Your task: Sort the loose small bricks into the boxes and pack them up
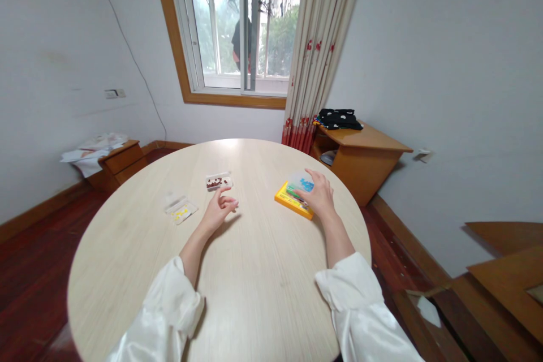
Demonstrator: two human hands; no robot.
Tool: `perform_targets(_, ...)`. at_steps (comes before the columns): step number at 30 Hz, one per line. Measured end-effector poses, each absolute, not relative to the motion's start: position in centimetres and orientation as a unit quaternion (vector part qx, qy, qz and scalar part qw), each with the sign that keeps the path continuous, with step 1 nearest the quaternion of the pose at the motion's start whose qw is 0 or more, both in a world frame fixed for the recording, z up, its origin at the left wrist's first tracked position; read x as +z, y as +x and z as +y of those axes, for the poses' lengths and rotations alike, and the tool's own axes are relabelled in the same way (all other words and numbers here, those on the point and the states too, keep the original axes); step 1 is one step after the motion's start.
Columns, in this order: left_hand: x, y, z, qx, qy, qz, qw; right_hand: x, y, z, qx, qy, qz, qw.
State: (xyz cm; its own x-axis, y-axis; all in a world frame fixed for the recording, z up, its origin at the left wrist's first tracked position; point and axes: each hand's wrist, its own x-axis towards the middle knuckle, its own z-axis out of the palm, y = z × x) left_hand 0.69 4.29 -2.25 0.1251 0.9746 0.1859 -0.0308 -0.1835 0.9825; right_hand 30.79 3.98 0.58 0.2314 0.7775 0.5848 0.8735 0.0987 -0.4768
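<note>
My left hand (218, 212) hovers above the table with its fingers loosely curled and apart, holding nothing. Just beyond it sits a small clear plastic box (219, 180) with dark brown pieces inside. Farther left lies an open clear box (181, 211) containing yellow pieces. My right hand (319, 195) spans a small clear box of blue pieces (306, 184), thumb on the near side and fingers on the far side. That box is over a yellow tray-like case (292, 203), where green and other coloured contents show. The palm hides part of both.
The round pale wooden table (258, 288) fills the middle. A wooden cabinet (365, 153) with folded black cloth (339, 119) stands behind it on the right. Papers (95, 150) lie on a low cabinet at left. A curtain (322, 39) hangs beside the window.
</note>
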Motion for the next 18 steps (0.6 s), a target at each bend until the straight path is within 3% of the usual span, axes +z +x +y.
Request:
perform_targets(4, -2.2, 0.7, 4.3, 0.510, 0.576, 0.415, 0.484, 0.0, 31.5, 4.3, 0.002, -0.681, -0.614, 0.399)
perform_targets(13, -1.8, 0.7, 4.1, 0.502, 0.584, 0.414, 0.486, -0.8, 33.0, 5.0, 0.095, -0.623, -0.617, 0.471)
perform_targets(18, -1.8, 0.7, 4.1, 0.504, 0.583, 0.414, 0.485, -1.0, 33.1, 5.2, 0.077, -0.605, -0.621, 0.493)
